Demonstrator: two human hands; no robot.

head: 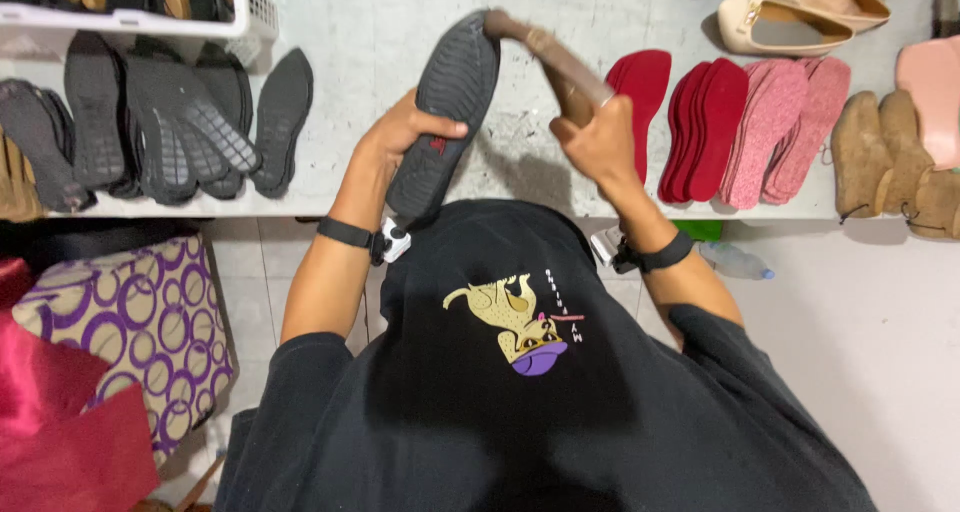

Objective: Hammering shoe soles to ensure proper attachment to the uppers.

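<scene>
My left hand [400, 132] grips a black rubber shoe sole [450, 102] by its lower half, tread side facing up, tilted over the white worktable [380, 32]. My right hand [600, 142] is closed around the handle of a brown brush-like tool [550, 57], whose far end touches the toe end of the sole. Both wrists wear black straps with small white devices. I wear a black shirt with a printed figure.
Several black soles [170, 122] lie fanned out at the left, below a white basket [130, 2]. Red soles [700, 122] and pink soles [790, 122] lie at the right, with tan soles [890, 157] and beige flat shoes [780, 22]. A purple-patterned cushion [140, 322] sits on the lower left.
</scene>
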